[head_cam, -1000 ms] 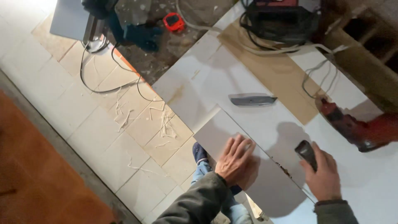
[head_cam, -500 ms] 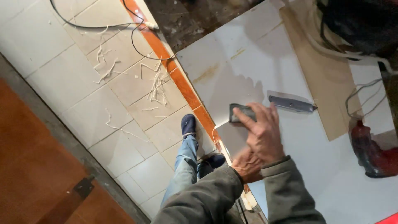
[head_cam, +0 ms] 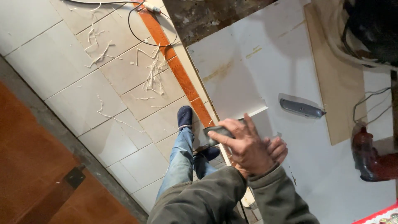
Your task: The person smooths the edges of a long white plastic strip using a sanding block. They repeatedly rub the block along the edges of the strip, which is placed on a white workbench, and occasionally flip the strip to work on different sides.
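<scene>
right hand (head_cam: 248, 147) gripping small dark block (head_cam: 217, 133) | left hand (head_cam: 275, 150) underneath, grip unclear | block looks light, rigid; hold by sides

Both arms, in grey-green sleeves, reach forward and cross at the wrists. The right hand (head_cam: 246, 145) lies on top, back upward, its fingers (head_cam: 226, 139) stretched out toward the left and pinching something small and dark. The left hand (head_cam: 277, 150) lies beneath it, mostly hidden, only its curled fingertips showing.
</scene>
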